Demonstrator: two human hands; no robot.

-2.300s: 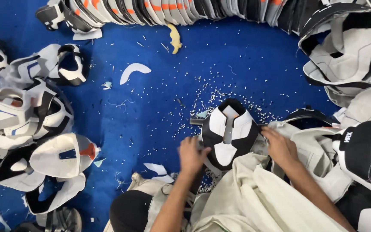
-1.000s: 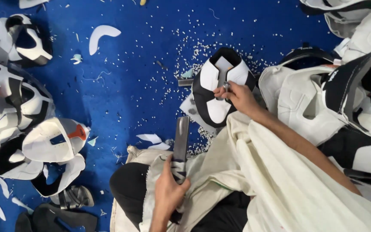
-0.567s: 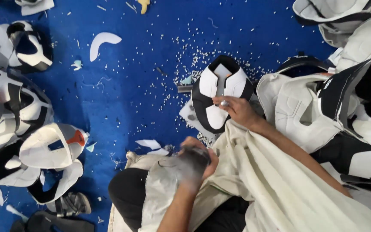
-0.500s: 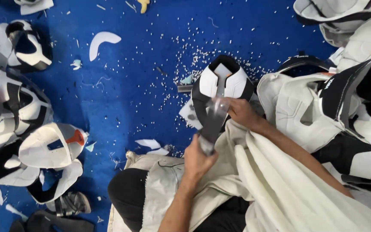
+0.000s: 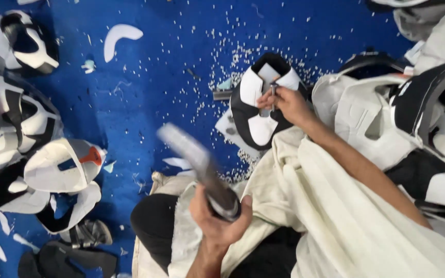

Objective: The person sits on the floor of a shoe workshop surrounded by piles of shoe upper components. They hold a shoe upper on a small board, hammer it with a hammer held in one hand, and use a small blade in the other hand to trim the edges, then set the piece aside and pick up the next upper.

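A black and white shoe upper point(image 5: 256, 121) lies on the blue floor point(image 5: 155, 87) in front of me. My right hand point(image 5: 290, 104) pinches a thin metal punch point(image 5: 273, 95) and holds it upright on the upper's top. My left hand point(image 5: 218, 222) is lower, over my lap, shut around the end of a heavy grey metal bar point(image 5: 194, 157). The bar points up and left, is blurred by motion, and is well clear of the punch.
Stacks of black and white shoe uppers lie at the left point(image 5: 21, 128) and at the right point(image 5: 387, 113). Small white chips point(image 5: 222, 67) litter the floor around the upper. A curved white offcut point(image 5: 119, 36) lies farther back. My cream garment point(image 5: 330, 216) covers my lap.
My left hand swung the bar up to the punch on the upper and has now drawn it back down and to the left. My right hand has stayed on the upper with the punch.
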